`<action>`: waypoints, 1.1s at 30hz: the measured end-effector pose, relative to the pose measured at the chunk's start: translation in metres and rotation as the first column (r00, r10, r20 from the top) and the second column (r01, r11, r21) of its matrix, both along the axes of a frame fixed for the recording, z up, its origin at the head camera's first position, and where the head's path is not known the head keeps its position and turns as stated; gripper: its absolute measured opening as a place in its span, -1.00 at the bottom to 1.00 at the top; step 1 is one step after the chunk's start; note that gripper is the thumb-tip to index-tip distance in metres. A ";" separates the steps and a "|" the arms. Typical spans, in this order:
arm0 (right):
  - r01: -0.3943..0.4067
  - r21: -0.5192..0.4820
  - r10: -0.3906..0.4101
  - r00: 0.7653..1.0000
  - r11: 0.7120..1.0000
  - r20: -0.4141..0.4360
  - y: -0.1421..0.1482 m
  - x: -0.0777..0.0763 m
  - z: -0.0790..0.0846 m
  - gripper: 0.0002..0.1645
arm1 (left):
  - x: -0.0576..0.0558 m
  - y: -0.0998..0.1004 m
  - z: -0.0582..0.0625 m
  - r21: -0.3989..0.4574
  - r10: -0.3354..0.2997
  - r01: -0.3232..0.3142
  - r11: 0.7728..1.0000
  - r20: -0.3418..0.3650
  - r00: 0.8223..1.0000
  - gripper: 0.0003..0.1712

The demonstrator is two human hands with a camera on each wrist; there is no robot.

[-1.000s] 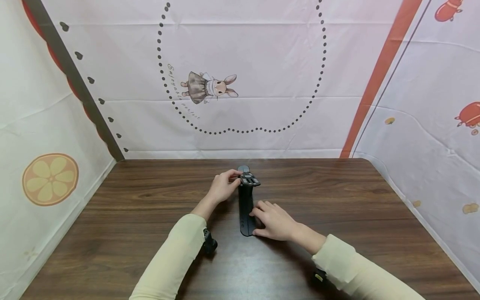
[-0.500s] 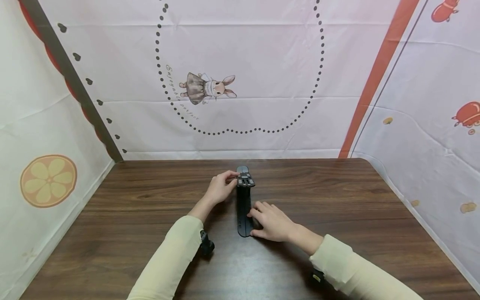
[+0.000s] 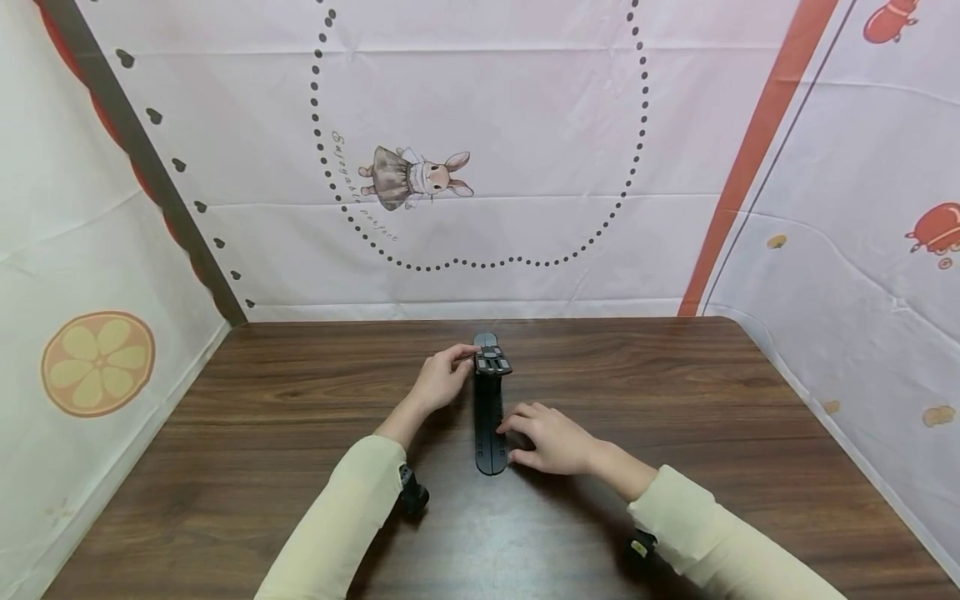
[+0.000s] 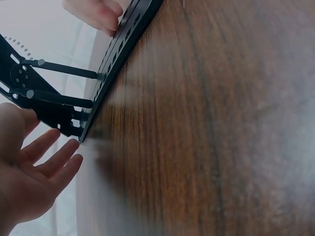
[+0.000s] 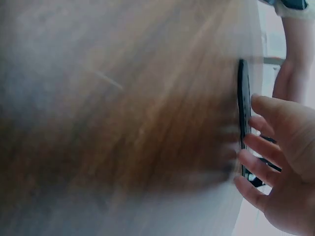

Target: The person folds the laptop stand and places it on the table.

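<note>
A black folding stand point(image 3: 488, 417) lies lengthwise on the table, its hinged upper part raised towards the far end. In the left wrist view, two thin struts join the slotted base point(image 4: 120, 54) to the tilted upper arm. My left hand point(image 3: 438, 382) pinches the raised part from the left with thumb and forefinger; its other fingers point(image 4: 58, 160) stretch out loosely. Beside the near end of the base, my right hand point(image 3: 553, 442) has relaxed, spread fingers. Its forefinger is close to the base's right edge; whether it touches cannot be told. Some right fingertips point(image 5: 248, 189) overlap the stand in the right wrist view.
Dark wood-grain tabletop point(image 3: 262, 467) surrounds the stand. A white printed cloth point(image 3: 540, 167) rises at the back, with more along both sides. Each sleeve carries a small black wrist camera, the left one point(image 3: 412, 492) close to the tabletop.
My right hand has eased off the near end of the base, its thumb now a little apart from it. The stand has swung slightly left and straightened; my left hand keeps its place on it.
</note>
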State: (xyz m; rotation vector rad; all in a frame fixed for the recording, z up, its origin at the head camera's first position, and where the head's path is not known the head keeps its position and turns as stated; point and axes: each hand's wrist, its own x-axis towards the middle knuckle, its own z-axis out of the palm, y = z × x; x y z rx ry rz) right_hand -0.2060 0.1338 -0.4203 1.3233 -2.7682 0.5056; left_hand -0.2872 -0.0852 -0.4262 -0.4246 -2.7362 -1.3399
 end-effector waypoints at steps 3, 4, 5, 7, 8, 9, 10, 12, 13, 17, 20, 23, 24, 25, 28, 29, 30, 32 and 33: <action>0.004 -0.051 0.000 0.997 0.999 0.073 0.003 -0.005 0.001 -0.62 | 0.002 0.000 0.001 -0.016 -0.020 0.020 1.000 0.004 1.000 -0.61; 0.010 -0.071 -0.003 0.996 0.997 0.093 0.004 -0.007 0.002 -0.62 | 0.003 0.000 0.002 -0.021 -0.026 0.026 0.999 0.011 1.000 -0.59; 0.018 -0.095 -0.007 0.994 0.995 0.111 0.004 -0.010 0.002 -0.63 | 0.004 0.000 0.002 -0.025 -0.031 0.031 0.999 0.020 0.999 -0.58; 0.038 -0.149 -0.016 0.990 0.988 0.141 0.005 -0.014 0.002 -0.65 | 0.006 0.000 0.003 -0.034 -0.038 0.040 0.999 0.036 0.999 -0.55; 0.055 -0.179 -0.027 0.988 0.982 0.154 0.005 -0.016 0.002 -0.65 | 0.007 0.000 0.003 -0.040 -0.042 0.044 0.998 0.036 0.998 -0.54; 0.076 -0.211 -0.040 0.985 0.974 0.166 0.005 -0.018 0.002 -0.66 | 0.007 0.000 0.003 -0.046 -0.045 0.046 0.998 0.035 0.998 -0.53; 0.099 -0.244 -0.055 0.982 0.965 0.182 0.005 -0.020 0.002 -0.67 | 0.008 0.000 0.002 -0.050 -0.044 0.046 0.998 0.034 0.998 -0.52; 0.150 -0.298 -0.093 0.976 0.943 0.197 0.003 -0.024 0.002 -0.69 | 0.010 0.000 0.002 -0.045 -0.046 0.048 0.998 0.025 0.999 -0.51; 0.179 -0.322 -0.116 0.971 0.929 0.208 0.003 -0.026 0.002 -0.69 | 0.011 0.000 0.002 -0.040 -0.045 0.045 0.998 0.015 0.999 -0.51; 0.274 -0.391 -0.203 0.956 0.879 0.212 -0.001 -0.034 0.002 -0.73 | 0.017 0.000 0.001 0.005 -0.011 0.011 1.000 -0.006 1.000 -0.57; 0.335 -0.417 -0.263 0.939 0.845 0.222 -0.003 -0.039 0.002 -0.74 | 0.022 0.001 0.001 0.037 0.029 -0.028 0.999 -0.019 0.999 -0.65; 0.391 -0.424 -0.308 0.917 0.817 0.252 -0.006 -0.044 0.001 -0.74 | 0.026 0.002 0.002 0.077 0.068 -0.066 0.995 -0.024 0.997 -0.71; 0.403 -0.427 -0.316 0.912 0.810 0.261 -0.007 -0.045 0.001 -0.74 | 0.027 0.003 0.002 0.088 0.082 -0.079 0.993 -0.024 0.996 -0.73; 0.415 -0.429 -0.323 0.906 0.802 0.272 -0.008 -0.046 0.000 -0.74 | 0.029 0.003 0.002 0.099 0.093 -0.091 0.991 -0.023 0.995 -0.75; 0.437 -0.436 -0.337 0.896 0.786 0.290 -0.013 -0.050 -0.002 -0.76 | 0.031 0.006 0.003 0.124 0.126 -0.123 0.985 -0.010 0.992 -0.80; 0.444 -0.435 -0.340 0.892 0.783 0.297 -0.015 -0.051 -0.002 -0.77 | 0.031 0.008 0.003 0.129 0.133 -0.131 0.983 -0.007 0.991 -0.81; 0.451 -0.434 -0.344 0.888 0.780 0.305 -0.016 -0.052 -0.003 -0.78 | 0.032 0.009 0.003 0.132 0.139 -0.137 0.982 -0.002 0.990 -0.82; 0.465 -0.426 -0.350 0.880 0.776 0.322 -0.019 -0.053 -0.004 -0.80 | 0.032 0.011 0.002 0.135 0.145 -0.144 0.980 0.000 0.989 -0.83; 0.472 -0.423 -0.352 0.875 0.773 0.333 -0.021 -0.053 -0.004 -0.81 | 0.031 0.011 0.001 0.131 0.148 -0.147 0.980 0.002 0.989 -0.84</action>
